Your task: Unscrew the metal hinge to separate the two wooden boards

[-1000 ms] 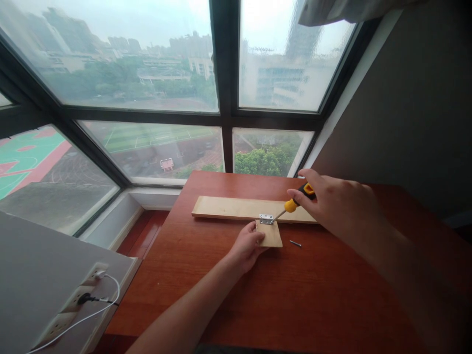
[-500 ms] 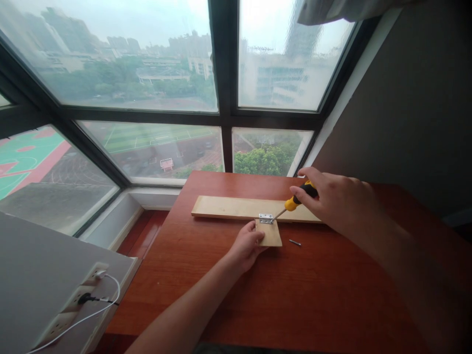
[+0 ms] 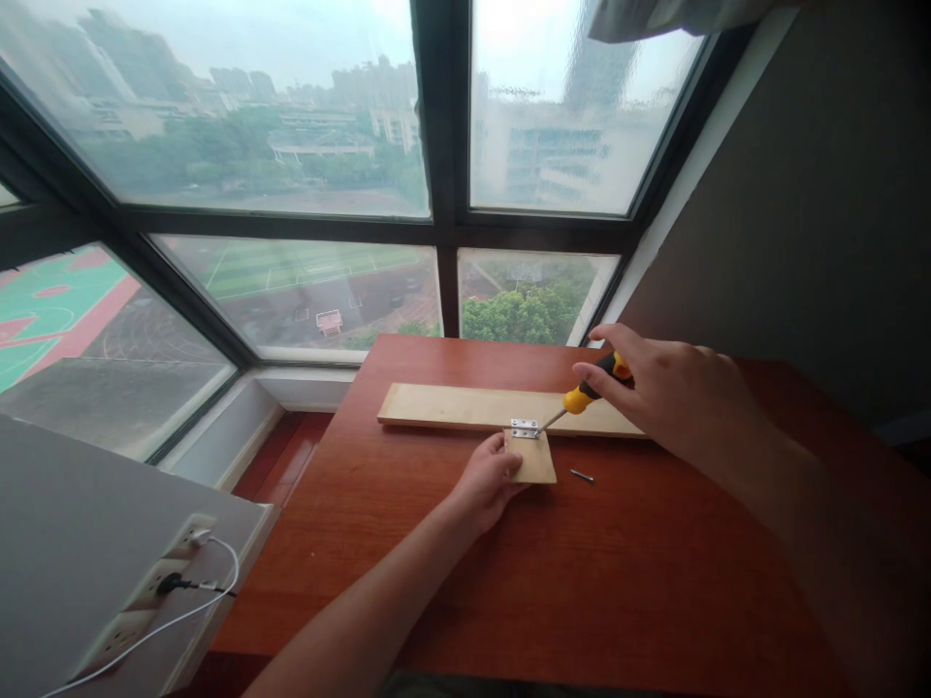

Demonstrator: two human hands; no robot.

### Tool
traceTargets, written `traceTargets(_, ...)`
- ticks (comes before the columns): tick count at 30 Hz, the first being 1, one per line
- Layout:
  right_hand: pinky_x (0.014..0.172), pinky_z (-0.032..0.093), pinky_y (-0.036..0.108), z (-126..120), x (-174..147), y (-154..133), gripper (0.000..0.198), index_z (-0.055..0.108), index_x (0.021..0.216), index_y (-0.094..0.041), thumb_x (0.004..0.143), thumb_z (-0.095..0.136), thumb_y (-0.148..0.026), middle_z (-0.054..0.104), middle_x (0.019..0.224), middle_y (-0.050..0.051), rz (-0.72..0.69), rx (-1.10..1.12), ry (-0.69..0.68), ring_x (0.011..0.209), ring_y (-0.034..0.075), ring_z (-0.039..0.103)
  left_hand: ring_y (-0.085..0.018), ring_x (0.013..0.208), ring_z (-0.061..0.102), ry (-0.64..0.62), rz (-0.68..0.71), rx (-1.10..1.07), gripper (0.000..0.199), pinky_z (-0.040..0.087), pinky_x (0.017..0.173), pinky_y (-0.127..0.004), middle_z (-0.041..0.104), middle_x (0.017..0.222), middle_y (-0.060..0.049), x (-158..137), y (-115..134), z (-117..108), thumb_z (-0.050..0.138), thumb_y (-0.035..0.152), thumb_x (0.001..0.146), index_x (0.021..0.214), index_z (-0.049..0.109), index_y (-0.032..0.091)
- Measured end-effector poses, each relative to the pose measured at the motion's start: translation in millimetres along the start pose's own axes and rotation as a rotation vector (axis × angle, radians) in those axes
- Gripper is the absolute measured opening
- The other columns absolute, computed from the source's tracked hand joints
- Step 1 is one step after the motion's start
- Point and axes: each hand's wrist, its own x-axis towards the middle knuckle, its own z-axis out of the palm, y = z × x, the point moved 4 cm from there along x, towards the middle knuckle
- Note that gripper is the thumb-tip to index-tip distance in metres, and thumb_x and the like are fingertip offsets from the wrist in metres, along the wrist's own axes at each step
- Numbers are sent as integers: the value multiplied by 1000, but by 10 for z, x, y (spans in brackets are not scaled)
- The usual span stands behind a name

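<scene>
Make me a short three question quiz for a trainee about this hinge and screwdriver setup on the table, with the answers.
1. True or false: the right hand holds a yellow and black screwdriver.
2. What does the left hand rest on? A) the long board B) the small wooden block C) the power strip
3. What small loose item lies on the table right of the small wooden block?

Key: 1 true. 2 B. 3 a screw. The screwdriver tip meets the metal hinge, beside the long board.

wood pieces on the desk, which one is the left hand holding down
The small square wood piece nearest the person; the left hand rests on its left edge. The long plank behind it lies untouched.
</scene>
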Motion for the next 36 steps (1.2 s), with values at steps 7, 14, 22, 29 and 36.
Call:
traceTargets(7,74,50,30,-31,-18,-1,51,48,133,-26,83,56,-26,71,108,2,-159,485,-121,90,20,68,-19,82,66,-2,1,-3,38,59,69,-32,67,108,-14,-11,11,10,57,-1,67,102,59,13)
traceTargets(14,52,40,36,11,-3,3,52,54,129,-22,92,42,-58,72,80,9,-27,-22,7,67,32,68,-21,86,68,-8,-5,-11,39,59,72,-32,68,108,-14,0,-5,-4,58,0,67,104,60,14)
traceTargets(22,67,47,31,-20,-16,14,50,49,132,-26,83,56,-28,72,110,4,-166,292,-61,89,23,68,-22,89,68,-11,-1,-1,40,59,71,-32,68,109,-13,4,-9,-2,57,0,67,104,60,14)
traceTargets(29,55,41,34,-1,-14,1,44,55,125,-23,91,48,-50,74,84,6,-57,18,19,72,29,68,-21,88,68,-2,-8,15,42,59,70,-31,68,110,-13,0,-3,-2,56,0,67,106,59,15)
traceTargets(36,64,47,32,-36,-18,10,59,42,140,-26,83,55,-32,70,116,6,-151,279,-73,89,24,68,-21,89,68,-9,-5,-7,40,59,73,-32,68,110,-14,-6,-6,2,57,0,67,105,60,14)
